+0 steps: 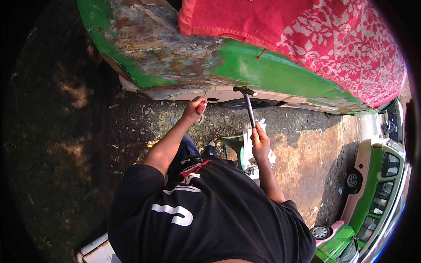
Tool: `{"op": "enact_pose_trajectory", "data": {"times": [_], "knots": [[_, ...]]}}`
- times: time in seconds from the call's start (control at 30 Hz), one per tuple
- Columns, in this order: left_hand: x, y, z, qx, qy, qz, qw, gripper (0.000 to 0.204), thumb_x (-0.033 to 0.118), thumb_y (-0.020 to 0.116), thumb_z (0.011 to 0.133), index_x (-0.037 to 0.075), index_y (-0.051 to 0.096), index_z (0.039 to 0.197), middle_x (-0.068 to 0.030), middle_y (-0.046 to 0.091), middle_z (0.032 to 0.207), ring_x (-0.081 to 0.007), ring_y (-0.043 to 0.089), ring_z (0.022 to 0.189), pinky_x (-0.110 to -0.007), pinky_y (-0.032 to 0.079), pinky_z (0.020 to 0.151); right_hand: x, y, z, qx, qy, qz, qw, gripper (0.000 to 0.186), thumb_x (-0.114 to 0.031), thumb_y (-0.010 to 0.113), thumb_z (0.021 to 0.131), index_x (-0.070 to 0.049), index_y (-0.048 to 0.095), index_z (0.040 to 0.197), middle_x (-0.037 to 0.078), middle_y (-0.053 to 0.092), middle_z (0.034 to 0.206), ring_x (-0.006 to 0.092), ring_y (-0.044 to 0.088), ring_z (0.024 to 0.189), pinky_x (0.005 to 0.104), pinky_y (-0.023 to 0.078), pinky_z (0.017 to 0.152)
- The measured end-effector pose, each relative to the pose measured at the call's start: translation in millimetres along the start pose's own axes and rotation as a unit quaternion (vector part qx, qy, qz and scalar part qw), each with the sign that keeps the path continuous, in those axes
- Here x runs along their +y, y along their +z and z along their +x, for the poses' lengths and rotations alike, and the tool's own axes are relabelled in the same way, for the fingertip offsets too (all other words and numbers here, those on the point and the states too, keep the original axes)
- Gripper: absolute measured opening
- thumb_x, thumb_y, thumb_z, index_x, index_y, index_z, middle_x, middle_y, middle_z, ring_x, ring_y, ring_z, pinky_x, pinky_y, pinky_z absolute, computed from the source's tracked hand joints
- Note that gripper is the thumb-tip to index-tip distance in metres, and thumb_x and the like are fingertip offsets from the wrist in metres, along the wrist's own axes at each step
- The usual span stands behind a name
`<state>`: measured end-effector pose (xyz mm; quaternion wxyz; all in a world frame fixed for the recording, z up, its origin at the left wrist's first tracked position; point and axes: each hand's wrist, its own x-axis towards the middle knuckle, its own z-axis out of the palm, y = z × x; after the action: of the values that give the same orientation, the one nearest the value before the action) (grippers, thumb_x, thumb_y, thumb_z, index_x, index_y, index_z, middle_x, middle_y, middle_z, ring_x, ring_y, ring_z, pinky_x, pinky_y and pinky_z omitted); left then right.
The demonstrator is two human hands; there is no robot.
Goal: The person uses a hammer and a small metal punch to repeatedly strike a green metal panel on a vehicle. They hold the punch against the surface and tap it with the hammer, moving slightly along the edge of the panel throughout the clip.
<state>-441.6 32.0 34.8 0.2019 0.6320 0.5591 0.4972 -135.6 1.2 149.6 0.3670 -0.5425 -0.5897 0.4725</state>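
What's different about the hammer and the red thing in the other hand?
The hammer has a grey shaft and a dark head; the red thing shows only a rounded, reddish end, its rest hidden. The hammer sticks well out of the right hand, while the red thing barely shows from the left hand. So more of the hammer can be seen than of the red thing. Both are gripped in a bare hand.

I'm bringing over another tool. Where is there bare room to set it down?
Try the largely bare sunlit ground right of the white flat things, bordered farther right by the green-and-pink van. Around the right hand it is crowded: hammer in grip, green plastic chair and those white things alongside.
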Motion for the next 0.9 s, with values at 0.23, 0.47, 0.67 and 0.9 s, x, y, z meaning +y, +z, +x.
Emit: {"op": "enact_pose_trajectory", "data": {"times": [0.23,0.47,0.67,0.9], "knots": [[3,1,2,0.004,0.039,0.005,0.999,0.015,-0.007,0.059,0.081,-0.003,0.06,0.095,-0.0121,0.064,0.098,-0.0221,0.063,0.088,-0.031,0.051,0.077,7,-3,-3,0.001,0.017,-0.024,1.0,0.036,-0.017,0.056,0.098,0.0,0.058,0.13,0.007,0.067,0.09,0.0088,0.056,0.078,0.0248,0.046,0.07],[4,7,0,0.018,0.018,-0.028,0.999,0.018,-0.009,0.06,0.076,-0.003,0.06,0.093,-0.014,0.065,0.099,-0.0255,0.065,0.091,-0.031,0.051,0.078,8,-5,-10,-0.023,0.019,-0.034,0.999,0.036,-0.014,0.055,0.098,0.001,0.056,0.131,0.01,0.06,0.102,0.0106,0.053,0.093,0.0249,0.04,0.079],[-3,8,-1,0.014,0.026,-0.013,0.999,0.017,-0.008,0.061,0.077,-0.001,0.061,0.093,-0.0141,0.066,0.102,-0.0267,0.065,0.097,-0.033,0.052,0.082,6,-7,-12,-0.036,0.051,-0.027,0.998,0.035,-0.014,0.054,0.099,0.001,0.057,0.13,0.019,0.064,0.124,0.0204,0.057,0.121,0.0294,0.042,0.101],[6,4,3,-0.006,0.011,-0.001,1.0,0.014,-0.001,0.06,0.085,0.001,0.063,0.099,-0.0145,0.067,0.107,-0.029,0.066,0.104,-0.036,0.052,0.088,20,-4,-12,-0.029,-0.026,-0.035,0.999,0.037,-0.011,0.055,0.099,0.001,0.055,0.133,-0.006,0.046,0.072,0.0024,0.037,0.062,0.0187,0.031,0.054]]}}
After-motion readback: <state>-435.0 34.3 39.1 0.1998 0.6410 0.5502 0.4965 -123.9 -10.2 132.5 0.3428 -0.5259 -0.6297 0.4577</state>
